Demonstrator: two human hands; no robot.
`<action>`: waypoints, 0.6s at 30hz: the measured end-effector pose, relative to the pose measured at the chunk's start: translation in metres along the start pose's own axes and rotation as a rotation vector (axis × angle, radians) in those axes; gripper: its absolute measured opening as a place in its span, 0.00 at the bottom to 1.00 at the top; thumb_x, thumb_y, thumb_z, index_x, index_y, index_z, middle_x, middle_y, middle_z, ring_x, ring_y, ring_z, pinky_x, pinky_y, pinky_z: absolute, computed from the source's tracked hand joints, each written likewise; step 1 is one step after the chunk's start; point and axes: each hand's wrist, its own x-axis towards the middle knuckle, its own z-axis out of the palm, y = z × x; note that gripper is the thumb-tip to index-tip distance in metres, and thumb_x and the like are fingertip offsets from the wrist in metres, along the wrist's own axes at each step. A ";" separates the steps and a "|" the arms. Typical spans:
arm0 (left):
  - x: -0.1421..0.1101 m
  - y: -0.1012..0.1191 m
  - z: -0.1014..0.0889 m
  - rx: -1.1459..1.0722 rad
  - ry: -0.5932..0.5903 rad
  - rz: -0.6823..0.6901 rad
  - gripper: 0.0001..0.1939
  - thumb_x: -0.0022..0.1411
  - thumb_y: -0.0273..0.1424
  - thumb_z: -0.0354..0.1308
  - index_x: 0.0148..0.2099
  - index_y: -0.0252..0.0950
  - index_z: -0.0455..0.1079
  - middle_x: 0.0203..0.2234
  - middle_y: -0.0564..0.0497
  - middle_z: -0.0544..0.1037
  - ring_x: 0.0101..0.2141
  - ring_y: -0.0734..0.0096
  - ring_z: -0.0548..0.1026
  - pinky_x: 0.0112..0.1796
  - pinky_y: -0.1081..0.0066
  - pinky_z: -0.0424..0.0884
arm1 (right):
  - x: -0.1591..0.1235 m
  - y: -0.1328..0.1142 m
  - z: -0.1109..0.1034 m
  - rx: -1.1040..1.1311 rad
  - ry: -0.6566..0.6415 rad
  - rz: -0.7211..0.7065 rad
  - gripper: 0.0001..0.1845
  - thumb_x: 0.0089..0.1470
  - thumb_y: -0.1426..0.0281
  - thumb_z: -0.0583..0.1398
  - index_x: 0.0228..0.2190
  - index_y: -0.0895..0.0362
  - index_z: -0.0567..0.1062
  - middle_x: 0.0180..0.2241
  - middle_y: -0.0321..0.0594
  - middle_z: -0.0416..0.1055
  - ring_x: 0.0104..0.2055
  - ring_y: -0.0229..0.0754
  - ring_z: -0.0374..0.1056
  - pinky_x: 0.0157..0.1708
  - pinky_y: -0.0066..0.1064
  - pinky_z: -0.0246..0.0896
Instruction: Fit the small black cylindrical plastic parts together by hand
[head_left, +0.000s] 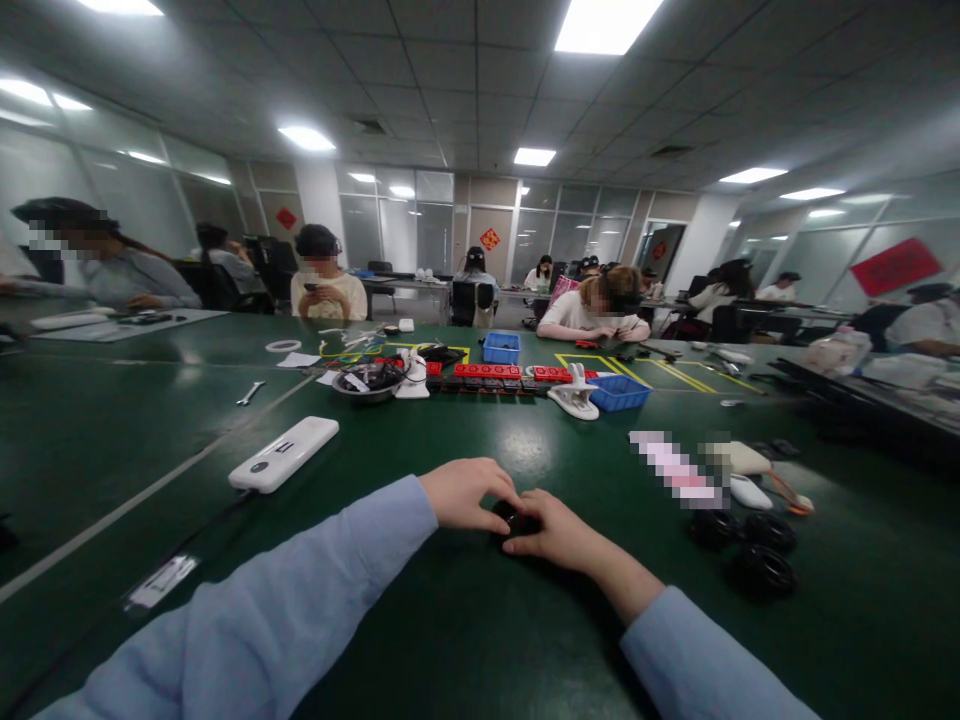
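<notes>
Both hands meet over the green table, closed around a small dark round object (pixel 513 516), mostly covered by the fingers. My left hand (pixel 466 493) reaches its far side, thumb and fingers curled onto it. From the right, my right hand (pixel 559 532) grips it, with the thumb at the near edge. What shows of the object is black and low, close to the tabletop; its exact kind is hidden. Off to the right lie several black wheel-like rings (pixel 761 572), similar in colour to the held piece.
A white power bank (pixel 285 455) with a cable lies left, a wrench (pixel 251 393) beyond it. Ahead are a metal bowl (pixel 365 392), red power strips (pixel 487 372), a white clamp (pixel 575 395) and a blue bin (pixel 619 393). A white mouse (pixel 750 492) is right. People sit across the table.
</notes>
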 end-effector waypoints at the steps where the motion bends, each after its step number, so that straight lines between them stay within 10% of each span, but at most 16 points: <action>1: 0.000 -0.001 0.000 -0.009 -0.008 -0.003 0.17 0.54 0.35 0.62 0.48 0.43 0.71 0.42 0.51 0.75 0.43 0.66 0.70 0.44 0.70 0.64 | 0.000 0.000 0.000 0.003 -0.008 -0.002 0.18 0.41 0.64 0.66 0.37 0.55 0.76 0.32 0.39 0.70 0.37 0.44 0.64 0.37 0.32 0.56; 18: 0.004 -0.003 0.000 -0.031 -0.066 -0.027 0.21 0.52 0.30 0.63 0.50 0.45 0.70 0.41 0.52 0.75 0.43 0.67 0.70 0.44 0.70 0.63 | -0.001 -0.003 -0.004 0.006 -0.036 0.022 0.19 0.41 0.64 0.66 0.39 0.54 0.76 0.32 0.38 0.68 0.38 0.44 0.62 0.38 0.32 0.55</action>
